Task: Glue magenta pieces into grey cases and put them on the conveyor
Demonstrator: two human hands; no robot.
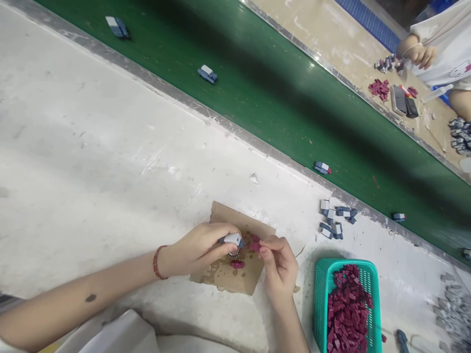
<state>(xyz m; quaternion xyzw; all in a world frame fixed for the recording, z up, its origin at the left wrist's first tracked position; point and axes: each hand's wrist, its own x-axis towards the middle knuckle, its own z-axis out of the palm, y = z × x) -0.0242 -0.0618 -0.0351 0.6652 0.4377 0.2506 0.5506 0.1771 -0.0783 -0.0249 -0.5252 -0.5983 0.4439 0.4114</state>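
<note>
My left hand [198, 247] is closed round a small white and blue block [233, 239], held over a stained piece of brown cardboard [235, 274]. My right hand [279, 264] pinches a small dark red piece [254, 246] right beside that block. Another dark red piece [237, 264] lies on the cardboard just below my fingers. A red cord bracelet [156, 263] circles my left wrist.
A teal basket [321, 294] of dark red pieces stands at my right. Several blue and white blocks [334, 220] lie near the green conveyor belt [279, 98], which carries a few more. Another person [437, 49] works across the belt. Grey parts [456, 309] pile at far right.
</note>
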